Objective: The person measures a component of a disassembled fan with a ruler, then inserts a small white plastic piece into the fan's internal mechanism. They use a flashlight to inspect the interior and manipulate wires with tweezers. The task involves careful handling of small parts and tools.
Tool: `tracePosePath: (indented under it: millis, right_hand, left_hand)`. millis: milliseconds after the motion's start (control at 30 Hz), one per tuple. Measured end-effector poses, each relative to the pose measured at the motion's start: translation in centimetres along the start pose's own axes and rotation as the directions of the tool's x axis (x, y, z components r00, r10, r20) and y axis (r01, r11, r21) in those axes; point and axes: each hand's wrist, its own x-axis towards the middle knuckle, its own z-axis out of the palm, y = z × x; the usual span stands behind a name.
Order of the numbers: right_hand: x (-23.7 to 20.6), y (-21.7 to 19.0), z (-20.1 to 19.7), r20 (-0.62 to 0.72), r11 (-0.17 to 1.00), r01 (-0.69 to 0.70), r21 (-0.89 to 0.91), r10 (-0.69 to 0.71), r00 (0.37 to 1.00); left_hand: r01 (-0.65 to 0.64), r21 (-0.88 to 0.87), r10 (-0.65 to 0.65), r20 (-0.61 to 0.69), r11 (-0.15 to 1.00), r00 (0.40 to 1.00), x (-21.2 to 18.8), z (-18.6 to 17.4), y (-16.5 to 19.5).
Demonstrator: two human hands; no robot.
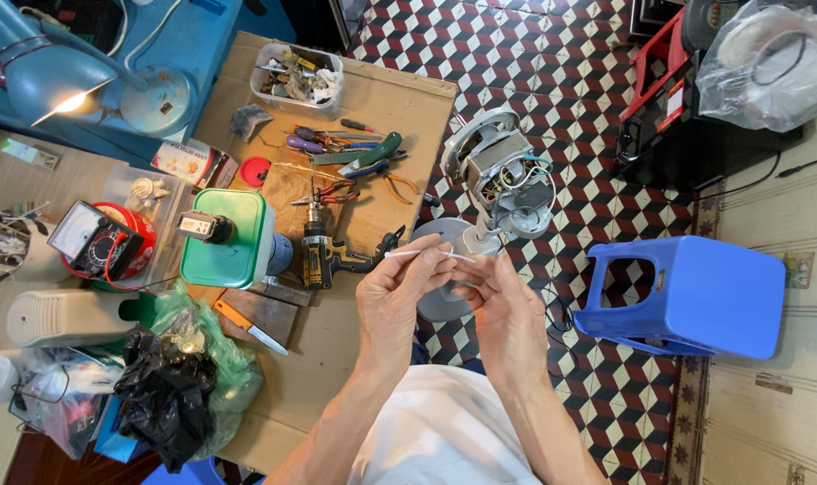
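The left hand (392,292) and the right hand (503,305) are meeting above the edge of the desk (336,359), both pinching a thin white stick (426,254). The left fingers (423,267) are closing narrowly around the stick's left part, leaving its end poking out to their left; the right fingers (469,269) are gripping its other end, touching the left ones. Just beyond the fingertips a stripped fan motor (498,175) is standing on its grey base (444,296) on the tiled floor (588,81). Left of the left fingers, a cordless drill (332,251) is lying on the desk, with pliers (372,171) and screwdrivers (323,136) farther off. Well to the right of the right fingers, a blue stool (696,296) is lying tipped on its side.
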Motion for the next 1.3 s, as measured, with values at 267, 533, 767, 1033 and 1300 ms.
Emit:
tracePosePath:
  millis: [267, 533, 767, 1033, 1300]
  right_hand:
    - [0.9, 1.3, -2.1, 0.145, 0.987, -0.139, 0.082, 0.126, 0.981]
    - [2.0, 1.2, -2.2, 0.056, 0.990, -0.127, 0.067, 0.123, 0.991]
    - [2.2, 1.6, -1.4, -0.034, 0.994, -0.110, 0.005, 0.110, 0.993]
    - [2.2, 1.6, 0.0, -0.081, 0.987, -0.108, -0.116, 0.099, 0.992]
    - [2.3, 2.1, 0.7, -0.148, 0.980, -0.100, -0.174, 0.074, 0.986]
  left_hand:
    - [0.076, -0.017, -0.076, 0.006, 0.997, 0.997, 0.1, -0.2, -0.5]
    - [-0.071, 0.030, 0.067, 0.112, 0.997, 0.991, 0.3, 0.0, -1.1]
    - [-0.122, 0.136, 0.108, 0.111, 0.983, 0.988, 0.1, -0.5, -1.1]
    - [-0.137, 0.193, 0.123, 0.084, 0.972, 0.989, 0.9, -1.9, -1.1]
    - [-0.100, 0.146, 0.090, 0.076, 0.984, 0.993, 1.7, -2.6, -1.8]
